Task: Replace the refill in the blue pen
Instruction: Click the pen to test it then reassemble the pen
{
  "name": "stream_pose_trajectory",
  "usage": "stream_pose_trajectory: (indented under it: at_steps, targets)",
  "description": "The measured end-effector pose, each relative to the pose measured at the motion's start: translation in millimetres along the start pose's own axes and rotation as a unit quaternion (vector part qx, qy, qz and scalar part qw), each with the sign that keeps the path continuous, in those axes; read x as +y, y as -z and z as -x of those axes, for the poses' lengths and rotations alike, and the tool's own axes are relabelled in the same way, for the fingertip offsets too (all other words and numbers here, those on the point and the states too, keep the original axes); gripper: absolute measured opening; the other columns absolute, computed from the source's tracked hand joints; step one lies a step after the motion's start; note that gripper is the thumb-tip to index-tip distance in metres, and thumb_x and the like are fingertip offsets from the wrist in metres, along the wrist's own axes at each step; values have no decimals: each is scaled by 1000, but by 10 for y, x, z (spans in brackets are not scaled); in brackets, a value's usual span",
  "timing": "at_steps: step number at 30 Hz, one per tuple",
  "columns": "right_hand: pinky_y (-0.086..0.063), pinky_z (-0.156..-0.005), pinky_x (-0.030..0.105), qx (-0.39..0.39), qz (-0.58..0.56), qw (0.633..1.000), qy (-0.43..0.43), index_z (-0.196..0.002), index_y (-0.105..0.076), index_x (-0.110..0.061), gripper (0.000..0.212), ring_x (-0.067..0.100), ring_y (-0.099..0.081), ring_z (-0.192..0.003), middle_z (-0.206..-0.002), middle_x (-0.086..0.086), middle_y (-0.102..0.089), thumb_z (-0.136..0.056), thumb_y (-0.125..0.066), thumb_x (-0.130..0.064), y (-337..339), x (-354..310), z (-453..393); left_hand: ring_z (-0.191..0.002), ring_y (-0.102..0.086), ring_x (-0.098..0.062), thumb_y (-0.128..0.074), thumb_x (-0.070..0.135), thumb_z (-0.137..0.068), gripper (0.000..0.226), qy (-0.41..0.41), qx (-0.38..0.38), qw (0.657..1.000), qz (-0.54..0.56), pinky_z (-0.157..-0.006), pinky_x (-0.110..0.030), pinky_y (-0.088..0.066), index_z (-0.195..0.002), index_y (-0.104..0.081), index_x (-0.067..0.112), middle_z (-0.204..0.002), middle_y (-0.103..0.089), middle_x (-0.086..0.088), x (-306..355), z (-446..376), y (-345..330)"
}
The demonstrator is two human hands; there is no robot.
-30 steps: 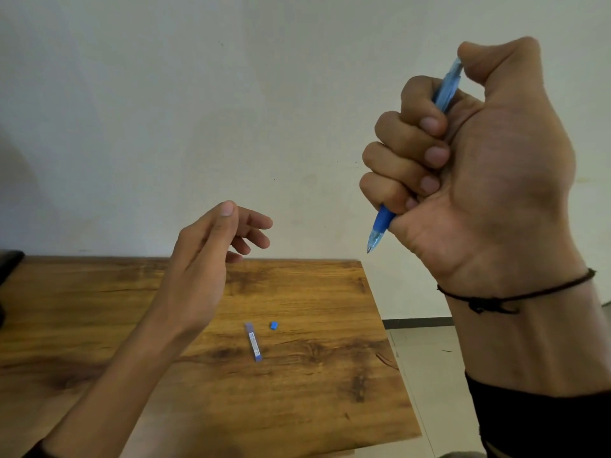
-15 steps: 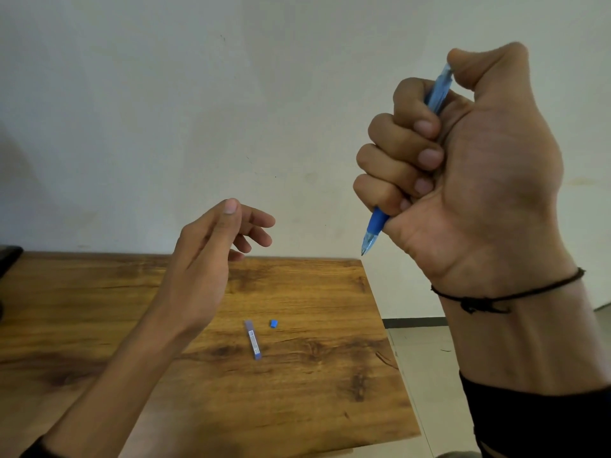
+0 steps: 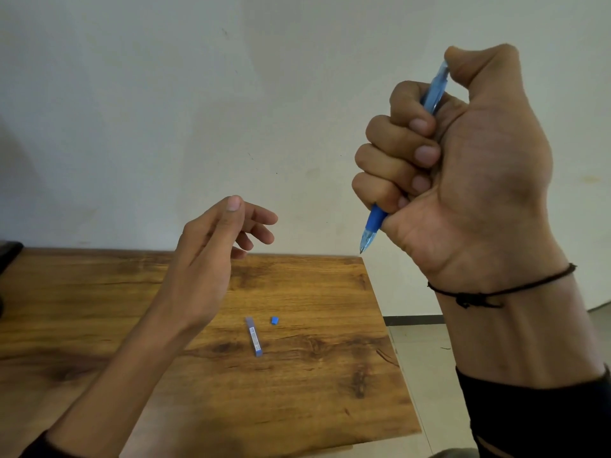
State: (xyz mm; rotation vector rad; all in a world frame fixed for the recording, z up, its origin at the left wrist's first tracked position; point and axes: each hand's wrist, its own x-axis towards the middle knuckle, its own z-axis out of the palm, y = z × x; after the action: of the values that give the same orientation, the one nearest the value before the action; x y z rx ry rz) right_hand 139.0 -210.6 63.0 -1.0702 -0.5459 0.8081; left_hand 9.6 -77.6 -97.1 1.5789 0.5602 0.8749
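Above wooden table (image 3: pixel 297 391), right hand (image 3: pixel 463 180) fists blue pen (image 3: pixel 373 226), tip downward.

Right fist (image 3: pixel 463 166) hides most of the pen (image 3: pixel 373 226).

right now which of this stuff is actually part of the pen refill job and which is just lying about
Part of the job:
- blue pen, gripped in the right hand
- refill tube on the table
- small blue cap beside it
- left hand, open, empty

Just lying about:
- dark object at the table's left edge
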Motion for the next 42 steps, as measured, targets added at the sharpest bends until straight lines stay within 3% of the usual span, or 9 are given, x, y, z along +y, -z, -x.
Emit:
stream_pose_trajectory:
  at_steps: [36,42]
  targets:
    - [-14,-43,25,24,-20,999,28,-61,-28,-18,55,12,-10,-45,-50,-5,-19,-108,-30,-47,71,11,-50,-82,-59,-1,-36,43,-110,47,-3,-4,1000,6,-73,-15,-51,-102,-79,26,-95,-78,0,-23,6,-22]
    - [-14,-43,25,29,-23,999,23,-59,-28,-18,55,12,-9,-44,-49,-5,-18,-107,-32,-45,49,40,-58,-83,-59,-4,-36,45,-109,48,2,-8,1000,9,-77,-23,-50,-102,-79,27,-95,-78,0,-24,13,-31]
